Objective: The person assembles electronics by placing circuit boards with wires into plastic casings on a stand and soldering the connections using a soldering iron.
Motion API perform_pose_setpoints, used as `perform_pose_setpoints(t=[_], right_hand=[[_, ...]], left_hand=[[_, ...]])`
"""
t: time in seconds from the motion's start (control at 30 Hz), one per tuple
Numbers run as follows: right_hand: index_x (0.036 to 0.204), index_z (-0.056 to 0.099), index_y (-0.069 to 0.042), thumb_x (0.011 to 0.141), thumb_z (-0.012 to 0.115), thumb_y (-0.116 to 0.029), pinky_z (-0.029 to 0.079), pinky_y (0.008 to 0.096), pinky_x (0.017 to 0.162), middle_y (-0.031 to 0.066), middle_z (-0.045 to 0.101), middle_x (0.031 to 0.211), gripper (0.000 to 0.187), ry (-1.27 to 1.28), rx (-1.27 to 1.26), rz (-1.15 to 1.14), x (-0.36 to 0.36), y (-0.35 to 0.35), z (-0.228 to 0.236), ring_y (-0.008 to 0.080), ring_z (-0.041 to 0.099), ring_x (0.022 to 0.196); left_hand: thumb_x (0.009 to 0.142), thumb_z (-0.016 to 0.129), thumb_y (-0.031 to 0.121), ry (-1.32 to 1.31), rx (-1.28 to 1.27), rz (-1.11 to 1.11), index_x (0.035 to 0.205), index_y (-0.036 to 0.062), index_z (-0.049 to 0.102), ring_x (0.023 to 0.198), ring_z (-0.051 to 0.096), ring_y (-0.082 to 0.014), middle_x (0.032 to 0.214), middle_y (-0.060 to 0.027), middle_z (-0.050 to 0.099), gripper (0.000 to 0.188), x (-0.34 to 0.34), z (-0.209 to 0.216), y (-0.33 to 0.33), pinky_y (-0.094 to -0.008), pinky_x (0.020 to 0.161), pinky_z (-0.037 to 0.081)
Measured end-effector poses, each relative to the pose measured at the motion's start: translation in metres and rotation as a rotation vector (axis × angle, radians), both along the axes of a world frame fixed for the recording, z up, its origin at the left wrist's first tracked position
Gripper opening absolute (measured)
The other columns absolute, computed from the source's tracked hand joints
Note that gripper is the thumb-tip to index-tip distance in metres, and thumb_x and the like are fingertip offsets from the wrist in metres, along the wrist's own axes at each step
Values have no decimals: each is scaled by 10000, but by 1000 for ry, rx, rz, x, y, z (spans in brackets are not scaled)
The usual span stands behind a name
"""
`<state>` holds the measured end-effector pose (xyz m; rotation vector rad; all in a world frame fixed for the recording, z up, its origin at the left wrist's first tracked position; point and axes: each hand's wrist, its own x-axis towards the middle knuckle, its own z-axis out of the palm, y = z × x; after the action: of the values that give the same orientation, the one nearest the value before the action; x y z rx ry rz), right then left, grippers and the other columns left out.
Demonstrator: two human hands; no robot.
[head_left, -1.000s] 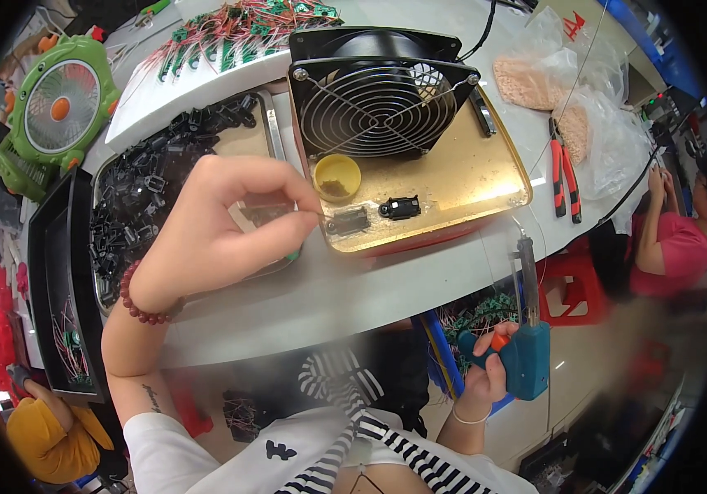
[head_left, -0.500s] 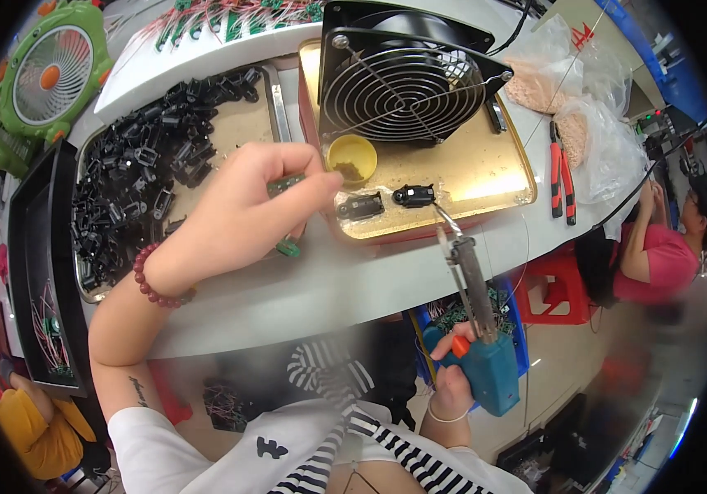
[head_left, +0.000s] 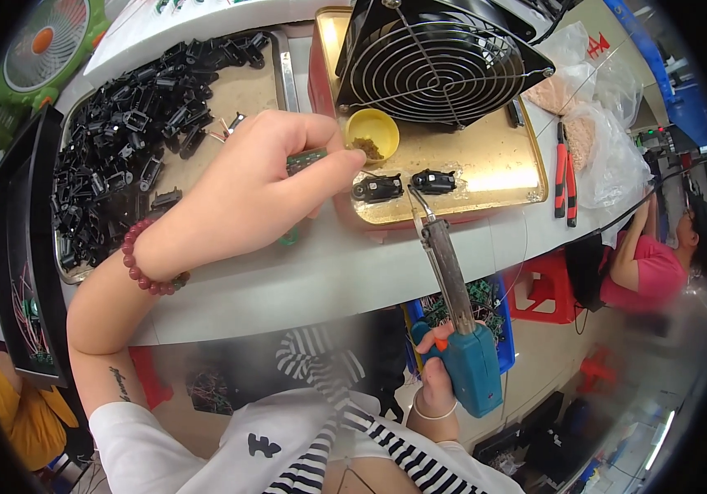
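At the near edge of the white worktop [head_left: 370, 272], the right hand [head_left: 444, 375] has brought a blue-handled soldering iron [head_left: 452, 305] up from below the bench; a second ago it hung low by the blue bin [head_left: 485, 317] under the table, and now its tip reaches over the near rim of the gold tray [head_left: 485, 169], just beside two small black parts [head_left: 407, 185] lying there. The fingers are wrapped tight round the handle. That suggests soldering is about to begin on the pieces at the tray's front edge.

The left hand [head_left: 246, 198], wearing a red bead bracelet [head_left: 148, 263], has stayed over the tray's left corner, thumb and fingers pinched shut on a small green circuit board [head_left: 306, 159].

Farther back on the gold tray, a little yellow cup [head_left: 372, 132] holds a brownish lump, and behind it stands a black wire-guarded fan [head_left: 436, 62]. To the left, a shallow metal tray [head_left: 288, 74] is heaped with black plastic parts [head_left: 115, 156]. Red-handled cutters [head_left: 563, 177] lie toward the right edge.
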<state>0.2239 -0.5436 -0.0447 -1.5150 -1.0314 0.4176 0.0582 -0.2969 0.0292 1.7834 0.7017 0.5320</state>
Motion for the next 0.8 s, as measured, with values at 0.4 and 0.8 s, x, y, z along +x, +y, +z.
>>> perform_pose_setpoints(t=[0.4, 0.8], right_hand=[[760, 660, -77, 617, 660, -82, 449, 362, 618, 66, 624, 792, 144, -116, -76, -37, 0, 0, -3, 264, 575, 719], [738, 647, -75, 606, 671, -66, 430, 346, 569, 64, 606, 772, 135, -238, -109, -15, 3, -2, -6, 248, 557, 660]], left_hand=[[973, 564, 219, -7, 124, 16, 704, 18, 513, 480, 461, -20, 538, 33, 505, 339, -2, -3, 2, -199, 440, 345], [970, 559, 207, 11, 234, 5, 692, 14, 512, 468, 486, -24, 538, 20, 523, 342, -3, -3, 1, -197, 435, 358]])
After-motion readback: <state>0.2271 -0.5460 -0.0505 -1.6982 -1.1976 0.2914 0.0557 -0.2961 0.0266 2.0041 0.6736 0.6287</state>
